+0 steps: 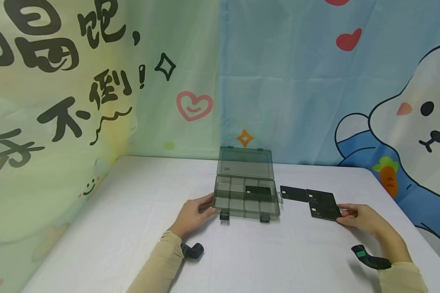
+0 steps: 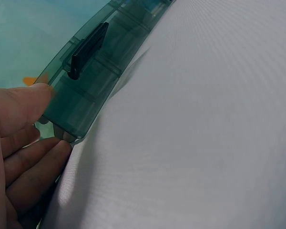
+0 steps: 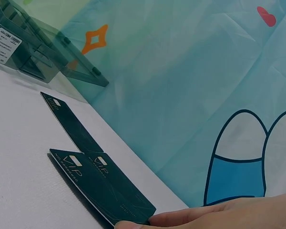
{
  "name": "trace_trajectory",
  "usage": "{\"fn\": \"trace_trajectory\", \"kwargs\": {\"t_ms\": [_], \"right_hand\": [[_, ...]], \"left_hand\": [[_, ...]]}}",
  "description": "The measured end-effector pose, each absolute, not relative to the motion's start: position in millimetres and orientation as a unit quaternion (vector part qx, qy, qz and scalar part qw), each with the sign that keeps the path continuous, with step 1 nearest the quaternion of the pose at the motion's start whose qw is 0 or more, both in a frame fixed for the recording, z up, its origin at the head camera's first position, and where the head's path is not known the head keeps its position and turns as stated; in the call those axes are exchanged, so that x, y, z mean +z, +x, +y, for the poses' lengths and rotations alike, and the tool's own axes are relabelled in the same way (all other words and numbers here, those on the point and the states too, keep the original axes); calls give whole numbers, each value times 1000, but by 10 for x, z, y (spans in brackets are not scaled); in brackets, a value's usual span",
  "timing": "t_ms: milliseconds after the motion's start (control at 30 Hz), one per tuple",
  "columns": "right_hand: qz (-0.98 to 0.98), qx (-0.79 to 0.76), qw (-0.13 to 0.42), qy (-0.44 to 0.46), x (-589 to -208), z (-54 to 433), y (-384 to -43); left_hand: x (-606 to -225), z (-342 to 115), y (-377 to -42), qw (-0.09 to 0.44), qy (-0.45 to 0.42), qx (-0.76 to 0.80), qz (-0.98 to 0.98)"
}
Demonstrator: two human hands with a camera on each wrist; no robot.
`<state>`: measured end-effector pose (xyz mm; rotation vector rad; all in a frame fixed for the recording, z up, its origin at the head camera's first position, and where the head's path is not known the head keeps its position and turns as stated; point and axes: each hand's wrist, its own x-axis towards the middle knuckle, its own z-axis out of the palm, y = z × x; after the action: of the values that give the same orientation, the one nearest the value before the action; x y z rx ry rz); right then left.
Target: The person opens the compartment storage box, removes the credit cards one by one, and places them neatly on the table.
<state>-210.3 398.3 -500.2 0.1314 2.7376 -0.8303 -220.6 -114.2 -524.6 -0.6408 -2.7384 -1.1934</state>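
A smoky translucent plastic box (image 1: 238, 213) with compartments stands on the table, its lid (image 1: 246, 162) raised at the back. My left hand (image 1: 193, 216) grips the box's left front corner, thumb above and fingertips low at the corner in the left wrist view. One black card (image 1: 258, 190) lies across the box's compartments. To the right of the box are a black VIP card (image 1: 294, 193), a second one (image 1: 321, 197) beside it, and a third card (image 1: 323, 212) in front. By its right edge, my right hand (image 1: 363, 219) pinches that third card, which looks slightly raised in the right wrist view.
The white-covered table (image 1: 278, 256) reaches back to a printed curtain (image 1: 278, 81) with hearts, lettering and a cartoon animal. Two dark latches (image 1: 224, 215) hang at the box's front. Each wrist wears a black device (image 1: 372, 259).
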Motion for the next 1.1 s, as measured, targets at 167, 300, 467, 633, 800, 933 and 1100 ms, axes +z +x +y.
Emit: {"fn": "trace_trajectory", "kwargs": {"t_ms": [167,300,467,633,800,933,1100], "right_hand": [[948,-284,140,44,-4990,3974,-2101],[947,-286,139,45,-4994,3974,-2098],[947,-286,138,42,-5000,3984,-2093],[949,-280,141,41,-5002,3983,-2090],[950,-276,139,39,-4980,3968,-2090],[950,-276,138,37,-4976,3961,-2086],[951,-274,139,41,-4976,3959,-2088]], "left_hand": [[-5258,-1149,-2211,44,-208,-388,-897],[-5267,-1151,-2215,44,-206,-384,-899],[-5263,-1151,-2208,42,-205,-388,-898],[-5267,-1151,-2208,41,-207,-389,-897],[-5283,-1150,-2222,46,-210,-386,-897],[-5288,-1154,-2225,48,-210,-386,-897],[-5271,-1154,-2216,46,-207,-388,-897]]}}
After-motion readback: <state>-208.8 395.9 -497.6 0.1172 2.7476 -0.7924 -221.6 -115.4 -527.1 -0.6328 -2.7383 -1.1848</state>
